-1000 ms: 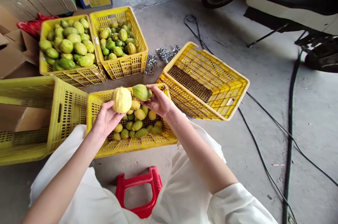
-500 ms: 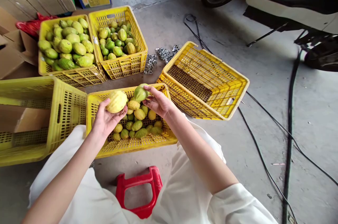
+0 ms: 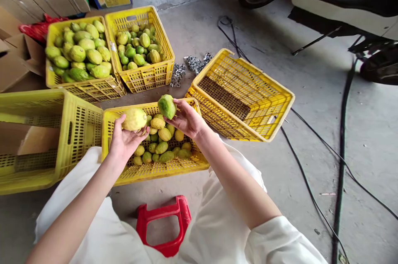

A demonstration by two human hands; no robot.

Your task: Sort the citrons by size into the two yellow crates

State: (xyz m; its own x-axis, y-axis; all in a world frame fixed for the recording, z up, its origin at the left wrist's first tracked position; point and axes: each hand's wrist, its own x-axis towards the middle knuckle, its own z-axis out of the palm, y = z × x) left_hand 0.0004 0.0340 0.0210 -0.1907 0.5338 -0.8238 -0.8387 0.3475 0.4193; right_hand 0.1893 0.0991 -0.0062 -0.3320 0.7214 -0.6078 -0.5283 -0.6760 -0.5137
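My left hand (image 3: pixel 124 144) is closed around a large, pale yellow lemon (image 3: pixel 134 119) with a ribbed skin. In the fingers of my right hand (image 3: pixel 189 119) is a green lemon (image 3: pixel 167 107), one end turned towards me. Both are held above a yellow plastic crate (image 3: pixel 161 176) between my knees. Several smaller green and yellow lemons (image 3: pixel 164 134) lie inside that crate, partly hidden by my hands.
Two yellow crates (image 3: pixel 146 81) piled with lemons stand beyond. Another yellow crate (image 3: pixel 245 121) is at the right, and one (image 3: pixel 82 129) holding cardboard is at the left. A red stool (image 3: pixel 163 212) is below me. Cables (image 3: pixel 341 131) cross the floor near a scooter (image 3: pixel 348 11).
My left hand has turned the yellow lemon and brought it slightly left and down. In my right hand the green lemon has been rotated from sideways to end-on. The crates have stayed put.
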